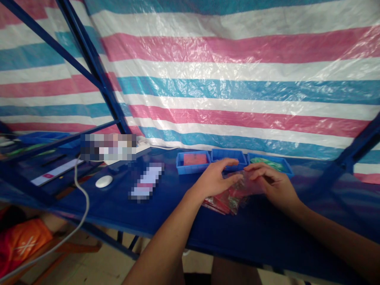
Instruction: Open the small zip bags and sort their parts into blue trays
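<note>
My left hand (215,180) reaches over the blue table with thumb and fingers apart, just in front of the middle blue tray (228,154). Its thumb is close to a clear plastic bag (255,187), though contact is hard to tell. My right hand (276,186) has its fingers curled on that thin see-through bag. Beneath both hands lies a pile of clear packets with red contents (222,202). The left blue tray (192,169) holds a stack of orange-red cards (195,159). Green packets (268,163) lie in the right blue tray (286,168).
A white oval object (103,181) and a blurred-out phone-like item (147,182) lie to the left. A white cable (84,198) hangs over the table edge. Blue metal posts (89,59) frame a striped plastic sheet (237,71). A person in orange clothing (28,241) is at lower left.
</note>
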Demonstrator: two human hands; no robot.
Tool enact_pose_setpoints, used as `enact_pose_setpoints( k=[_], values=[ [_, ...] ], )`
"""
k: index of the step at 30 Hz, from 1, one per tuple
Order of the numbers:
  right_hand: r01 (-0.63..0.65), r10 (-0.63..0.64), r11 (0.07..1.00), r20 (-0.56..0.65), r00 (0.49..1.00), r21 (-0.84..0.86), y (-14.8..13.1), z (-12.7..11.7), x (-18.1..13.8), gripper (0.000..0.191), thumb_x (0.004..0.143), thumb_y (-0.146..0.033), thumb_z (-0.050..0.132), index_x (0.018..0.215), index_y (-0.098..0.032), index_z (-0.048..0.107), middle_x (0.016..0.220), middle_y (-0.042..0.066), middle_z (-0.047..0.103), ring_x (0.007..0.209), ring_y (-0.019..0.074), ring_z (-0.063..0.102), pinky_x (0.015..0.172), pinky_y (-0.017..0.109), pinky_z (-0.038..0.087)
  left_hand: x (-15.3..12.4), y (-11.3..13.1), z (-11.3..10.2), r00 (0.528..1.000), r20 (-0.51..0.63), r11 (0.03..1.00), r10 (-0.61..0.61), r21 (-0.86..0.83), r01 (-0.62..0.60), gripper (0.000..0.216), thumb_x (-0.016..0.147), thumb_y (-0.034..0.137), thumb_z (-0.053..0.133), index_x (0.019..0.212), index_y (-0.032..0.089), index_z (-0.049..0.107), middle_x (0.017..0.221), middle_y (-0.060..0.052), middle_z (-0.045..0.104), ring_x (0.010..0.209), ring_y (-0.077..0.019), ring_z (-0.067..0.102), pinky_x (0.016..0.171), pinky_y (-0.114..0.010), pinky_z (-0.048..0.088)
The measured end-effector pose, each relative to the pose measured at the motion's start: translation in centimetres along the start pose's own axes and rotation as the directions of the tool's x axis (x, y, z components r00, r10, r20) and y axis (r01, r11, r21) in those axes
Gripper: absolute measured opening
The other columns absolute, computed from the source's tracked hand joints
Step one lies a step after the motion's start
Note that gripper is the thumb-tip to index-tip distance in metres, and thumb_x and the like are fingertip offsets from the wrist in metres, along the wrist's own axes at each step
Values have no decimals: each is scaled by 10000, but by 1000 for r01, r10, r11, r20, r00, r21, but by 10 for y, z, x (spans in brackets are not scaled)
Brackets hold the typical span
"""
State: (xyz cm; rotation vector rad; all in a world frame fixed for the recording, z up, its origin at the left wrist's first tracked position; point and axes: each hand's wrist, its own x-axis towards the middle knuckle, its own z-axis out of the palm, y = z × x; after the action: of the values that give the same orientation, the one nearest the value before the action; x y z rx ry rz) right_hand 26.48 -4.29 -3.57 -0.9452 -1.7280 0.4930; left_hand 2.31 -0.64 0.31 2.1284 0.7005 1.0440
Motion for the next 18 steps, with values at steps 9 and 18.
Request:
enact_pose_setpoints(
  k=[9, 18],
  values=[
    [-132, 138, 990, -120, 983, 51, -10, 6, -5, 409, 1060, -481, 499, 1401, -327, 662, 1389, 71, 709, 1316, 321, 642, 1138, 520, 505, 5, -9, 5, 997, -34, 988, -62, -143, 56, 328, 943, 348, 746, 1232, 194, 748, 1156, -102, 787, 1048, -222, 743, 953, -348, 575],
    [-159, 214, 962, -255, 943, 222, -11, 9, 1, 413, 893, -502, 800, 1223, -288, 675, 926, 28, 741, 815, 211, 728, 808, 379, 647, 4, -8, 6, 995, -48, 980, -87, -186, 76, 349, 931, 420, 757, 1181, 178, 732, 1191, -104, 770, 1055, -215, 729, 929, -327, 567]
  ],
)
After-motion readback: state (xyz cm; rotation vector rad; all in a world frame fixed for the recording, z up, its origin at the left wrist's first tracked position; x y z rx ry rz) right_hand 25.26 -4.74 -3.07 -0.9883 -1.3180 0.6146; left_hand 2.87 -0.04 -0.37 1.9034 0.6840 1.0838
